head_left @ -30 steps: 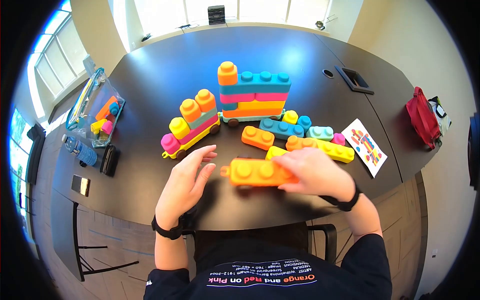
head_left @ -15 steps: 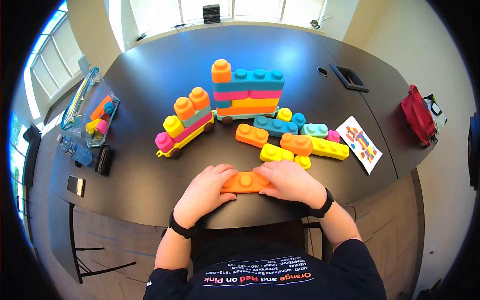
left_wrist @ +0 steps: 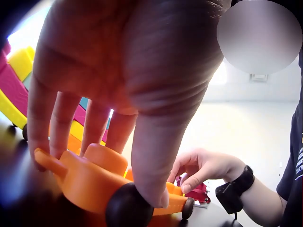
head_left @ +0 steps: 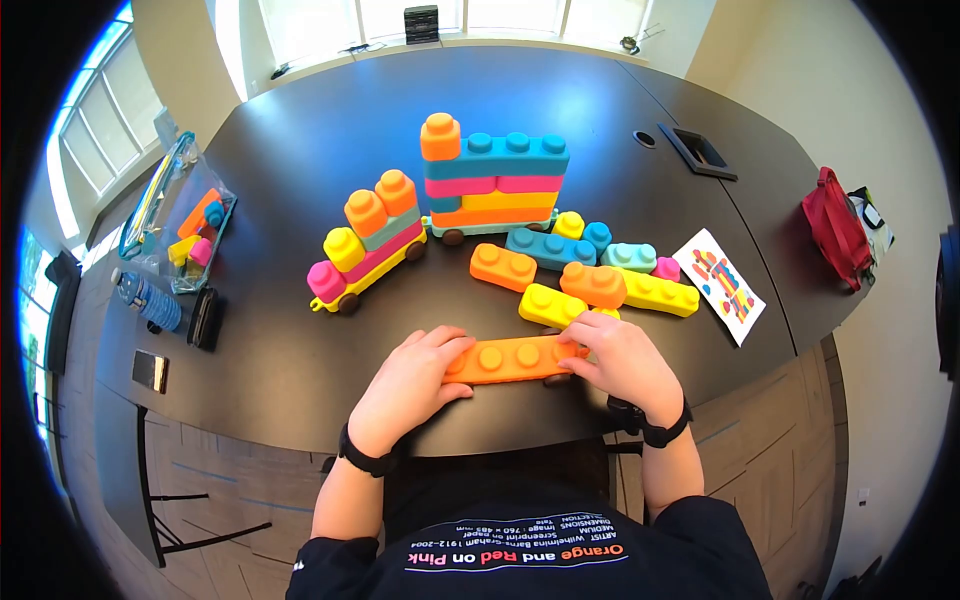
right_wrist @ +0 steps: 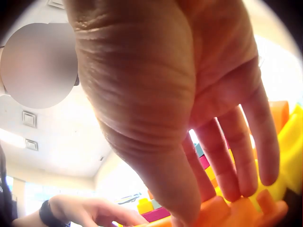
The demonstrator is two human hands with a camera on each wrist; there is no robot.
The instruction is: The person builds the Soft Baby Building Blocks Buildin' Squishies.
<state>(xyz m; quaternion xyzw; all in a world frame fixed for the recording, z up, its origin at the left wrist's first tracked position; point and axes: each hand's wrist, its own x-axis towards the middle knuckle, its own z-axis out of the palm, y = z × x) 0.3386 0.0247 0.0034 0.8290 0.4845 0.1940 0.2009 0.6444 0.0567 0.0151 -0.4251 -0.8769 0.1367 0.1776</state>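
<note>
An orange wheeled toy train base [head_left: 510, 358] with a row of studs lies near the table's front edge. My left hand [head_left: 408, 388] grips its left end, thumb on the near side by a dark wheel [left_wrist: 129, 205] and fingers over the far side. At the other end, my right hand [head_left: 635, 368] holds the base between thumb and fingers; its thumb lies against the near side in the right wrist view. Just beyond are loose blocks: a yellow block [head_left: 550, 305], an orange block [head_left: 503, 266] and another orange block [head_left: 592, 286].
Behind stand a yellow-based block car [head_left: 370, 262] and a taller block car [head_left: 495, 185]. A picture card [head_left: 720, 285] lies right of the loose blocks. At left are a clear bag [head_left: 165, 235] with blocks, a water bottle [head_left: 147, 300] and a dark case [head_left: 203, 318].
The orange base was in my right hand alone, then came down onto the table with both hands on it. My right hand has since slid right, showing more studs.
</note>
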